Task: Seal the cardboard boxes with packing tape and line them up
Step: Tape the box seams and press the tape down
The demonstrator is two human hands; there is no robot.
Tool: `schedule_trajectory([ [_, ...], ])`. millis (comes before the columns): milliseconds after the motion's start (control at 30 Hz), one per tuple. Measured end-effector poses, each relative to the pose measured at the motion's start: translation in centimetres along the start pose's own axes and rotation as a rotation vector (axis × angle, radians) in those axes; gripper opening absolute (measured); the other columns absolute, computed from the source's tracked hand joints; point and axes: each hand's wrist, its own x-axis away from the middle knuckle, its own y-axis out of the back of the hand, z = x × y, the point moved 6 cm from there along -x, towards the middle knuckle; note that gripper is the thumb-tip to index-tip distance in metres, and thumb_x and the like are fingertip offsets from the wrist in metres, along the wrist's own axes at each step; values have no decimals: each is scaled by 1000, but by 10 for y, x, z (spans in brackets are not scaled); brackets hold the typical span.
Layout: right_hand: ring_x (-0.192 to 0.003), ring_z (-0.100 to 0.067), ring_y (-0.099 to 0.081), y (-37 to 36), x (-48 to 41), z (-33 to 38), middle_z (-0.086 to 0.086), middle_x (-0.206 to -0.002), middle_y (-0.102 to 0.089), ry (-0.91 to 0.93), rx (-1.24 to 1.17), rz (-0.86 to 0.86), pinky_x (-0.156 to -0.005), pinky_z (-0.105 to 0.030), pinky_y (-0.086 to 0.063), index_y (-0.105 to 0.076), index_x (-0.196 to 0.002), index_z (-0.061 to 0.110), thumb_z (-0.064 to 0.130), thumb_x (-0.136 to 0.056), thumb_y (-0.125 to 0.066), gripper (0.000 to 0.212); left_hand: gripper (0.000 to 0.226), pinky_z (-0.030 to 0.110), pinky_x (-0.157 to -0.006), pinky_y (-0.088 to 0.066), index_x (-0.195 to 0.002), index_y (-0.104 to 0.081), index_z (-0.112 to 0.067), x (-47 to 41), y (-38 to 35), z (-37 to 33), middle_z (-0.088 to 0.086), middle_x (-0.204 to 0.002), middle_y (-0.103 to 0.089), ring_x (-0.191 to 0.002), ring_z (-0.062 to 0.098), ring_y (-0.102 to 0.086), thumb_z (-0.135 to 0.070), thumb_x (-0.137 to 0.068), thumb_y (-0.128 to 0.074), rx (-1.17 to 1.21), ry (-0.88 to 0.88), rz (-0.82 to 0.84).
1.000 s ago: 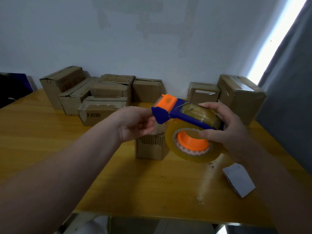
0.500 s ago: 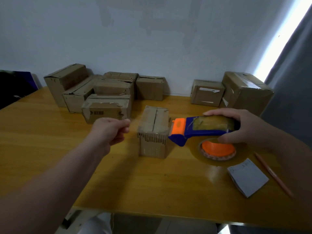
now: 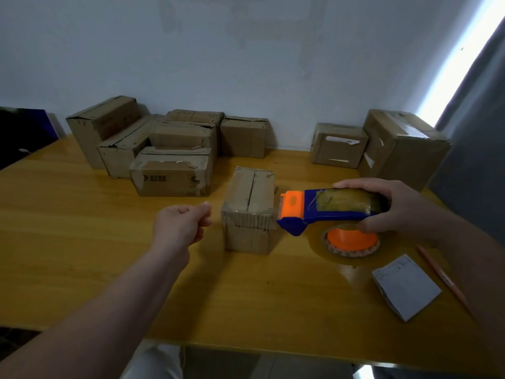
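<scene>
Yellow wooden table meets pale wall, cardboard boxes along it.

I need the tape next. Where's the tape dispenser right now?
Head view, right of centre: the right hand grips the tape dispenser, its orange end close beside the right side of the small central box.

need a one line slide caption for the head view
Right hand holds a blue-and-orange tape dispenser beside a small cardboard box on the wooden table, left hand curled opposite.
</scene>
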Motion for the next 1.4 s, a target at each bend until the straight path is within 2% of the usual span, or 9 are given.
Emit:
schedule_trajectory([
  [200,-90,-25,-60,-18,-6,-16,6,-108,-54,-75,50,35,-69,-30,-55,-51,-112,58,22,-57,-71,69,18,22,-48,-40,-76,-63,-6,-3,-9,16,3,-61,-58,-50,12,-47,-20,-87,-69,-12,85,33],
  [367,-92,-25,-61,-29,-6,-15,9,-111,-52,-92,46,38,-74,-42,-57,-47,-114,58,4,-69,-75,76,20,24,-47,-36,-73,-63,-7,-2,-16,21,3,-57,-55,-47,12,-44,-16,-90,-63,-46,99,109],
  [533,-79,-11,-63,-31,-5,-12,10,-108,-55,-94,49,21,-60,-25,-53,-47,-119,52,-4,-74,-70,75,28,28,-52,-36,-74,-61,-6,-1,-20,14,8,-60,-55,-54,18,-45,-23,-95,-55,-217,48,154],
  [667,-69,-2,-61,-32,-5,-10,10,-107,-53,-103,36,5,-54,-15,-47,-48,-124,47,-5,-74,-70,75,24,33,-61,-45,-81,-65,-13,-4,-13,10,10,-81,-67,-68,21,-56,-30,-95,-55,-434,-41,161],
  [767,-73,-7,-59,-33,-4,-8,13,-106,-50,-117,43,-7,-52,-13,-46,-47,-126,44,-5,-74,-70,75,17,35,-81,-52,-89,-68,-26,6,-7,-3,1,-98,-69,-90,15,-63,-24,-96,-52,-254,-212,60],
  [933,-73,-2,-61,-38,-3,-4,13,-105,-49,-125,-6,-12,-52,-12,-46,-47,-125,44,-1,-72,-74,74,40,37,-109,-37,-140,-46,-24,28,-24,1,-4,-137,-49,-126,13,-45,-22,-100,-38,-151,-261,233],
  [1100,-84,-8,-60,-51,-3,3,20,-107,-45,-122,-13,-36,-59,-18,-52,-44,-122,48,10,-67,-79,76,40,45,-114,-28,-137,-42,-39,13,-21,1,-2,-151,-35,-136,17,-35,-27,-98,-41,-190,-187,289],
  [1300,-80,-7,-64,-75,-8,8,11,-107,-59,-40,26,-85,-58,-18,-52,-46,-130,45,23,-64,-79,77,59,39,-118,0,-151,-13,-29,21,-35,-33,-9,-160,-5,-146,7,-1,-45,-95,-20,-1029,-707,490],
  [1400,-84,-9,-64,-80,-10,8,12,-108,-59,-24,30,-117,-62,-23,-56,-46,-132,46,34,-55,-72,81,77,37,-116,6,-152,-6,-28,24,-43,-32,-8,-160,-4,-145,5,1,-55,-81,-15,-1314,-765,683],
])
